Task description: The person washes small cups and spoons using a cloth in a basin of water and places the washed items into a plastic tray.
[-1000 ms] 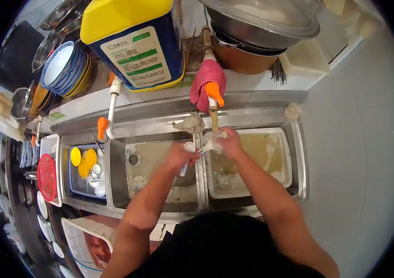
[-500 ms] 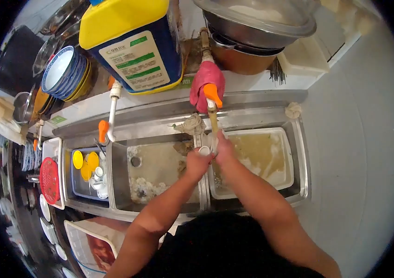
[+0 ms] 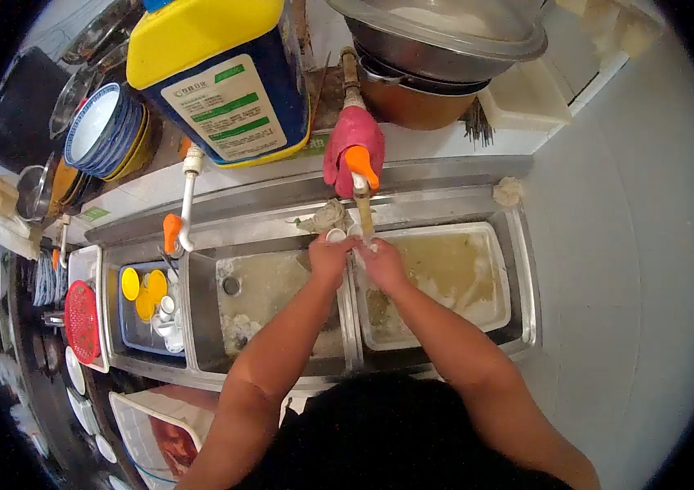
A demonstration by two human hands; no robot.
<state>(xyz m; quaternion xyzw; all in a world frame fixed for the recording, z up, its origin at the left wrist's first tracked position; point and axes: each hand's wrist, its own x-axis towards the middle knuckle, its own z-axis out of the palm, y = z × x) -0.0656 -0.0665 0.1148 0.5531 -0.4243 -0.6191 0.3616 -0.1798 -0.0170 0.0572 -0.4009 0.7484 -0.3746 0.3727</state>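
Note:
Closed around a small white cup (image 3: 335, 235), my left hand (image 3: 329, 255) is over the right edge of the middle basin (image 3: 265, 269). My right hand (image 3: 381, 263) touches it at the divider, its fingers closed; a whitish thing shows at the fingertips, too small to name. Just above the hands is the tap spout (image 3: 365, 214), with an orange handle (image 3: 361, 166) and a pink cloth (image 3: 355, 139) around its pipe. A grey rag (image 3: 326, 216) lies behind my left hand. The right basin holds a white tub (image 3: 497, 286) of cloudy water.
A blue tub (image 3: 128, 317) with yellow and white dishes sits in the left basin, beside a red strainer (image 3: 82, 321). Behind the sink stand a large yellow and blue container (image 3: 229, 106), stacked bowls (image 3: 94, 126) and a covered pot (image 3: 424, 102). Another orange-handled tap (image 3: 172, 233) rises behind the middle basin.
Both hands have moved up and left along the divider, and the cup has moved with my left hand. The whole view has shifted slightly.

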